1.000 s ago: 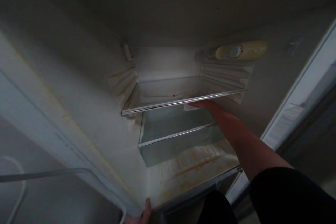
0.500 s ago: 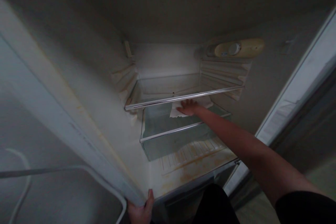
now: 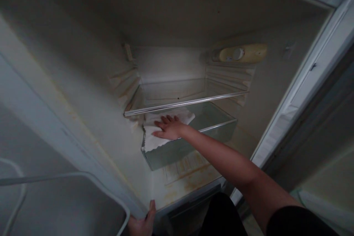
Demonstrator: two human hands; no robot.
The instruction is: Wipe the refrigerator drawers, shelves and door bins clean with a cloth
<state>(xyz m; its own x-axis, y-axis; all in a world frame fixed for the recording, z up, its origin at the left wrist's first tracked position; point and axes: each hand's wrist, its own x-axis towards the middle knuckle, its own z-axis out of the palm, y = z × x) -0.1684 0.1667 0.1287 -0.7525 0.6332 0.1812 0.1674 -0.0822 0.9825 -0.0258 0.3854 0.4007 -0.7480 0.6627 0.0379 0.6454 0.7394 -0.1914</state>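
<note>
My right hand [image 3: 169, 127] lies flat with fingers spread on a white cloth [image 3: 155, 141], inside an open refrigerator. Under the cloth is the left part of the lower glass shelf [image 3: 210, 114], and the cloth's front corner reaches over the shelf's front edge. At the bottom of the view, my left hand [image 3: 141, 225] grips the refrigerator's left front edge [image 3: 135, 201], thumb pointing up on the inner side. The rest of its fingers are hidden.
An upper glass shelf [image 3: 188, 102] with a shiny front strip sits just above my right hand. A yellowed control housing with a dial [image 3: 243, 53] is on the right wall. Brown stains mark the refrigerator floor [image 3: 190, 182]. A door with a rail [image 3: 63, 175] stands at left.
My right hand has slid the cloth from the right part of the lower shelf to its left front part. My left hand keeps its grip. The view has shifted slightly.
</note>
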